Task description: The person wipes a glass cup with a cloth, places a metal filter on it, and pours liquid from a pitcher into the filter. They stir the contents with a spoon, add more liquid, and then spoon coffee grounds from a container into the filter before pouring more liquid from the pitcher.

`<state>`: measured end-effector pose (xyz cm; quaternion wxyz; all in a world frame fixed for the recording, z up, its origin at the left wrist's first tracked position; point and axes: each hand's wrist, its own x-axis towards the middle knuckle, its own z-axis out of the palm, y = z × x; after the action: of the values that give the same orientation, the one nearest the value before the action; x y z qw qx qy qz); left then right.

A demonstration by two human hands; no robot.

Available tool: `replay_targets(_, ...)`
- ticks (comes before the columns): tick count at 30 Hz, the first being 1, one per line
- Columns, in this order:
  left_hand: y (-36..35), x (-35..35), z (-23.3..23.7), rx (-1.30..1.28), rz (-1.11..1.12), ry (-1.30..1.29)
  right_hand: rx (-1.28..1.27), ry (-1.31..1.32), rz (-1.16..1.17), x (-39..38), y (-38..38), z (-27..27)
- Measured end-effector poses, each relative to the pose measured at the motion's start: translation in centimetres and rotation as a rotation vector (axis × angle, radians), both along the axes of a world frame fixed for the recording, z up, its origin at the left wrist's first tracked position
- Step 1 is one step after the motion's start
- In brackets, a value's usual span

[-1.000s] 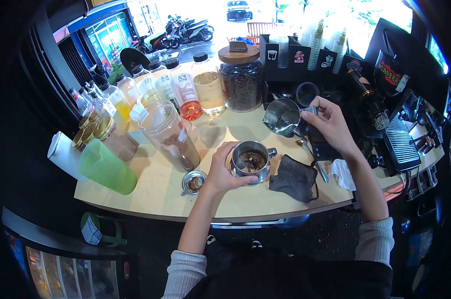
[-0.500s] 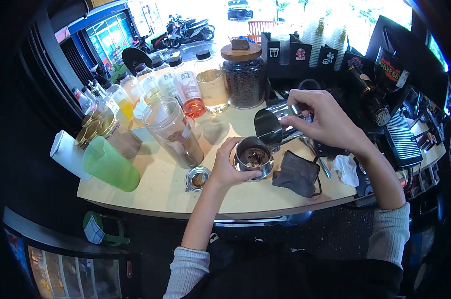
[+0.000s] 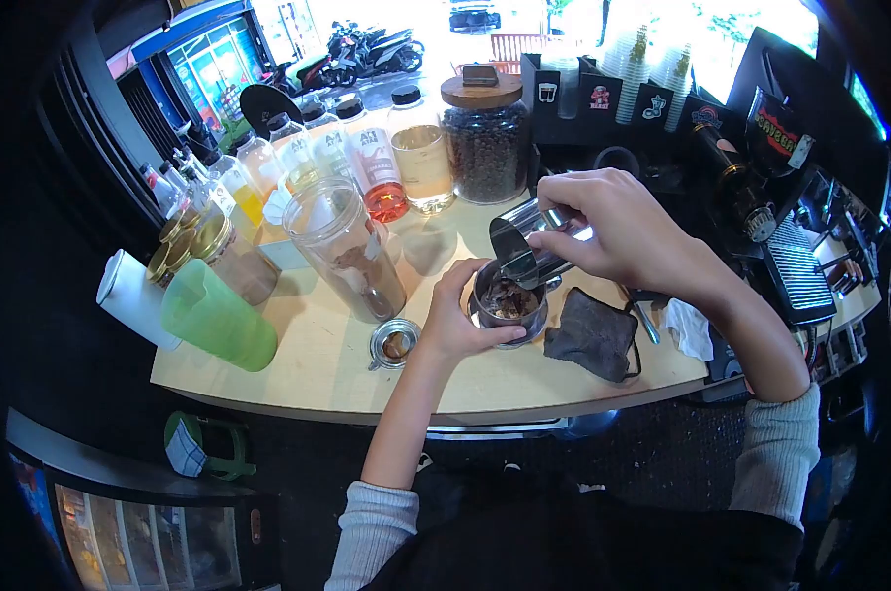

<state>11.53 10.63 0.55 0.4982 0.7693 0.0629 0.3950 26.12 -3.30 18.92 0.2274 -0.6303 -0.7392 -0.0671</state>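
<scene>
My left hand (image 3: 455, 320) is curled around the side of a small metal cup (image 3: 537, 315) on the wooden counter. Brown powder or liquid (image 3: 508, 302) shows inside the cup. My right hand (image 3: 618, 231) grips a shiny steel pitcher (image 3: 561, 248), tilted with its lip over the cup's mouth. A thin clear stream seems to run from the lip, though glare makes it hard to tell. Left of the cup stands a small metal strainer-like dish (image 3: 394, 344) with brown residue. A dark grey cloth (image 3: 591, 335) lies just to the right.
A tall clear canister (image 3: 352, 261) with brown powder and a green jug (image 3: 219, 317) stand left. Behind are several bottles (image 3: 375, 163) and a coffee bean jar (image 3: 486, 148). A spoon (image 3: 648, 323), white tissue (image 3: 688, 328) and coffee machine drip grate (image 3: 798, 271) are right.
The pitcher has moved slightly left and lower, and is now tipped over the cup. My left hand keeps its hold on the cup. The view has shifted slightly.
</scene>
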Motion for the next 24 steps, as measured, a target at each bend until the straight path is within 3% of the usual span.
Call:
replay_targets(15, 0.2, -0.1, 0.3, 0.063, 0.011, 0.017, -0.042, 0.001, -0.097, 0.5, -1.4, 1.2)
replay_targets(24, 0.0, -0.2, 0.8, 0.066, -0.013, 0.03, 0.018, 0.182, -0.162, 0.8, -3.3, 0.8)
